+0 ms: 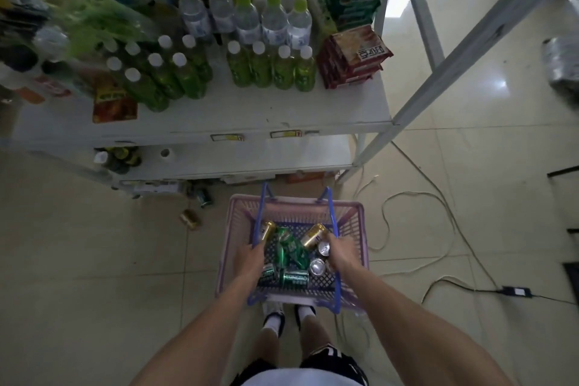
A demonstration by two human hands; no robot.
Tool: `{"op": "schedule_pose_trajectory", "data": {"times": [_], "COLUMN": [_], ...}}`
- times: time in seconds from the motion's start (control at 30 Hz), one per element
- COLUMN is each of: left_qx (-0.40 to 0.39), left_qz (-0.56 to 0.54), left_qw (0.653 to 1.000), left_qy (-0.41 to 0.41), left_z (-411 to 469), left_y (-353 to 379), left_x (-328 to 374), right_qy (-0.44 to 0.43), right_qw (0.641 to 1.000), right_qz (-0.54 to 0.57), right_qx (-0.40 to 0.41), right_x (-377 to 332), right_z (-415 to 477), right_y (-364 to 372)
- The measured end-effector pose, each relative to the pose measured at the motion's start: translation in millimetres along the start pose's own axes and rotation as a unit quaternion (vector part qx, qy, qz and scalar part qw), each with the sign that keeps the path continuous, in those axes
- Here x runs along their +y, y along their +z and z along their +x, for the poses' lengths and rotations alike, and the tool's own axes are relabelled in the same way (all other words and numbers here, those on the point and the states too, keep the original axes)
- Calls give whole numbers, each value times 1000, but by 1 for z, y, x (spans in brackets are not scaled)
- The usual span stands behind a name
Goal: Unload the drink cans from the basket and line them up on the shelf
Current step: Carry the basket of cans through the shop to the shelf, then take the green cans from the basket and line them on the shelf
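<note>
Glossy tiled floor [94, 276] carries a pink plastic basket [355, 229] with blue handles, below a white metal shelf [250, 110] stocked with bottles. Inside the basket lie green and gold drink cans [289, 246] — left hand [249, 260] closed on 1 gold can [267, 230], right hand [340, 252] gripping another gold can [313, 235].

Basket [230, 260] on floor [94, 260] before shelf [266, 110], cans [294, 279] inside it, bottles [250, 50] at shelf rear, packets [354, 56] at shelf's right edge.
</note>
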State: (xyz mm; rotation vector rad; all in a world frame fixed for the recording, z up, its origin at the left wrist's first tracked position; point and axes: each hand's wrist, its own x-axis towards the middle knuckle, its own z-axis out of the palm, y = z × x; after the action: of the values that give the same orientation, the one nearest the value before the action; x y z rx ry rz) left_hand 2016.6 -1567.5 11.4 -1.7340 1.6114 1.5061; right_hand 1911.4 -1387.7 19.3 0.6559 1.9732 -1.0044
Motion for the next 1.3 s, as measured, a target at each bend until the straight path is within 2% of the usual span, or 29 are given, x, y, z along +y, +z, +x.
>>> {"op": "schedule_pose_trajectory", "data": {"times": [0.2, 0.33, 0.43, 0.6, 0.9, 1.0, 1.1, 1.3], "left_qx": [0, 7, 9, 56, 83, 83, 95, 112], "left_qz": [-1, -6, -19, -28, -50, -20, -45, -31], "left_qw": [1000, 1000, 1000, 998, 995, 996, 994, 993], "left_qy": [13, -2, -22, -25, 8, 8, 16, 15], "left_z": [21, 68, 111, 197, 328, 341, 351, 347], "left_y": [10, 25, 44, 88, 159, 185, 197, 197], "left_x": [5, -13, -25, -32, -67, -87, -94, -92], "right_qy": [9, 22, 25, 9, 2, -2, -29, -28], "right_qw": [1000, 1000, 1000, 1000, 999, 997, 993, 990], "right_qz": [-2, 14, 9, -21, -16, -56, -85, -114], "right_qx": [13, 8, 0, 10, 40, 59, 79, 80], "right_x": [2, 13, 17, 23, 65, 89, 103, 97], "right_z": [35, 75, 119, 205, 356, 384, 400, 391], "right_y": [12, 27, 42, 81, 128, 150, 169, 180]}}
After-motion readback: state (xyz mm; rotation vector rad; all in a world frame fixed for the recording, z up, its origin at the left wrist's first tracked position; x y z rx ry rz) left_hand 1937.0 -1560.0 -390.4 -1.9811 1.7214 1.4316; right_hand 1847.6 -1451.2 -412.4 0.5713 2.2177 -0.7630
